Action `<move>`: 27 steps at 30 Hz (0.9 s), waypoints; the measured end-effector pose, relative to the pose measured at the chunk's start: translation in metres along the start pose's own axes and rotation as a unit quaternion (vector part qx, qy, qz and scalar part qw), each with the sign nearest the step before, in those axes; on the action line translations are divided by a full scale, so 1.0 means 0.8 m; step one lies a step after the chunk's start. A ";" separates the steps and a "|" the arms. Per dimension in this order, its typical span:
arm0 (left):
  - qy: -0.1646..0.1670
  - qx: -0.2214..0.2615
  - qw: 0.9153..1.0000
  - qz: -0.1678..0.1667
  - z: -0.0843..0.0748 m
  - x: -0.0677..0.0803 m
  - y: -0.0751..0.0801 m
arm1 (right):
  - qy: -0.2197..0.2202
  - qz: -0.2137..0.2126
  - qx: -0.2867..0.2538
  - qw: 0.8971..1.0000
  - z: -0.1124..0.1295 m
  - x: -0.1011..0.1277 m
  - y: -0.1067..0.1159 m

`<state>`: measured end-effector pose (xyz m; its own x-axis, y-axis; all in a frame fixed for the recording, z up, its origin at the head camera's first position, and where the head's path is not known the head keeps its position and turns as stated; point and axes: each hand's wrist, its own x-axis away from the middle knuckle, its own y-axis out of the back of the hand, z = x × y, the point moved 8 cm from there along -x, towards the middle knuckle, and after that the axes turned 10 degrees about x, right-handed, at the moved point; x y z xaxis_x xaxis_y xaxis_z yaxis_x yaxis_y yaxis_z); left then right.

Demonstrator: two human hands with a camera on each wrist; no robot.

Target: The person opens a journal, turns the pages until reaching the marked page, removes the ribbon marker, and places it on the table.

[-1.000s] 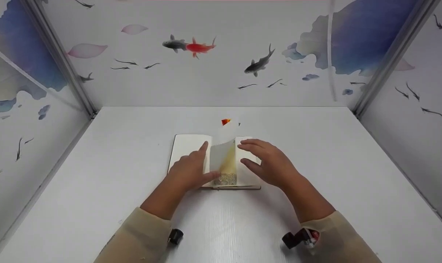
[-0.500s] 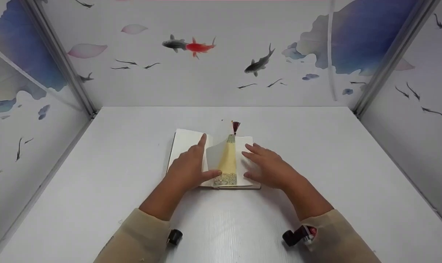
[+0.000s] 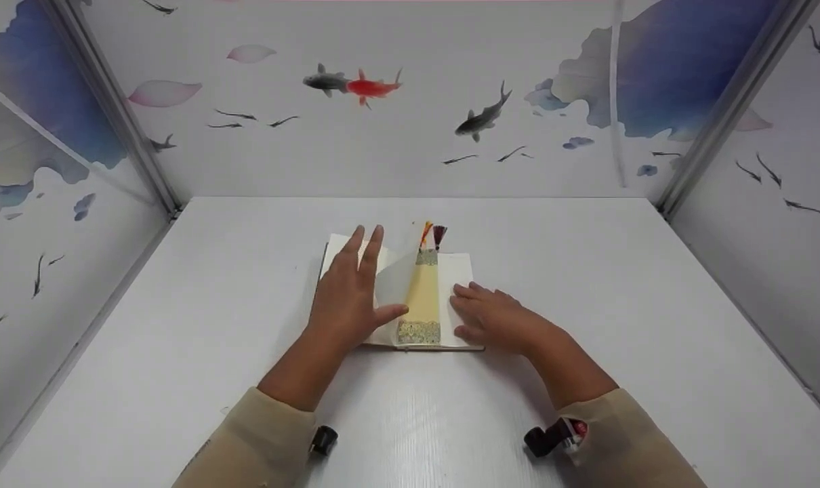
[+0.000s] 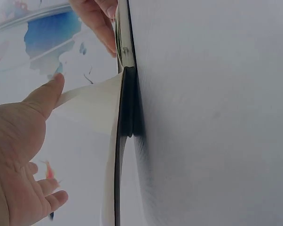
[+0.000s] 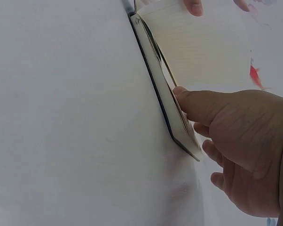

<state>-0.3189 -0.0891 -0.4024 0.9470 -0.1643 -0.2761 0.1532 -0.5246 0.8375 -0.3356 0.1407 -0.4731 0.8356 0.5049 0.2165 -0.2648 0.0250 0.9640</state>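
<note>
An open notebook [image 3: 456, 270] lies on the table, one page [image 4: 92, 106] standing raised between its two sides. My left hand [image 3: 345, 298] is over the left side, fingers spread and straight, its thumb against the raised page near the edge. A yellowish bookmark [image 3: 423, 291] with patterned bands at both ends lies on the right side, by the fold. An orange-red tassel [image 3: 425, 235] and a dark red tassel [image 3: 440, 235] show at its top. My right hand [image 3: 501, 317] rests on the right side with relaxed fingers; in the right wrist view its thumb [image 5: 198, 101] touches the page edges.
The white table [image 3: 234, 291] surrounds the notebook. Printed wall panels [image 3: 410, 149] with fish and leaf pictures enclose it at the back and both sides. A small black device [image 3: 325, 440] sits at the left sleeve, another black device [image 3: 545, 440] at the right sleeve.
The raised page has swung left, uncovering the bookmark and its tassels. My left fingers have spread and reached farther up; my right hand has come down onto the right side.
</note>
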 end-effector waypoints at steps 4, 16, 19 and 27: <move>-0.024 -0.035 0.998 -0.044 -0.006 0.000 0.009 | 0.002 0.006 -0.019 1.000 -0.001 0.002 -0.002; -0.011 -0.139 0.989 -0.056 -0.002 0.001 0.016 | 0.009 0.008 -0.024 1.000 -0.001 0.002 -0.003; -0.007 -0.134 0.990 -0.038 0.000 0.001 0.014 | 0.007 0.008 -0.024 1.000 -0.002 0.003 -0.003; 0.016 -0.139 0.990 0.011 0.011 0.000 0.005 | 0.009 0.007 -0.019 1.000 -0.002 0.003 -0.002</move>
<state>-0.3206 -0.0982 -0.4033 0.9590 -0.1437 -0.2445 0.1997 -0.2697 0.9420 -0.3341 0.1432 -0.4741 0.8234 0.5205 0.2262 -0.2945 0.0511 0.9543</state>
